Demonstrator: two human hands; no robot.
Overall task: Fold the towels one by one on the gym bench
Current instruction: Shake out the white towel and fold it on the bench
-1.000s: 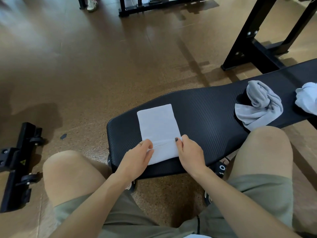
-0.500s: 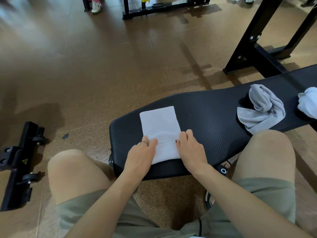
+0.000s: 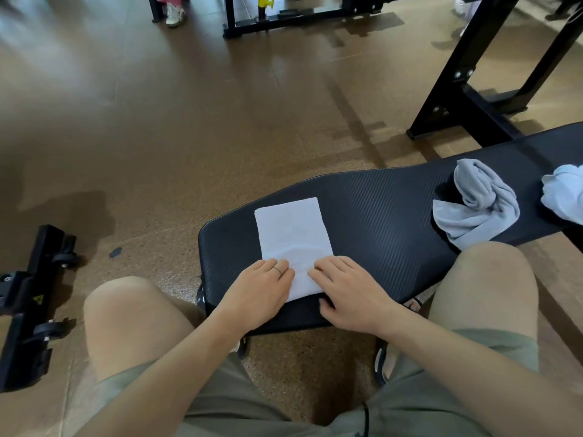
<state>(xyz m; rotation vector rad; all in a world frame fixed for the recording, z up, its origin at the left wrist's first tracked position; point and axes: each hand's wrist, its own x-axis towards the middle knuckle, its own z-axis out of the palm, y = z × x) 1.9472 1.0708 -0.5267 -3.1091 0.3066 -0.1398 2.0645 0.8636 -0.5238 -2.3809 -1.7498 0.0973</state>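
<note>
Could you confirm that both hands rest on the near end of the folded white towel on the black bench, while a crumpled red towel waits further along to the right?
Not quite: in the head view the crumpled towel waiting further along to the right is grey, not red. The rest holds: the left hand and right hand rest on the near end of the folded white towel on the black padded bench.

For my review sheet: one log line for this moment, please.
stage: pressing fold | white towel flat on bench | left hand, right hand on near end | grey towel unfolded
</note>
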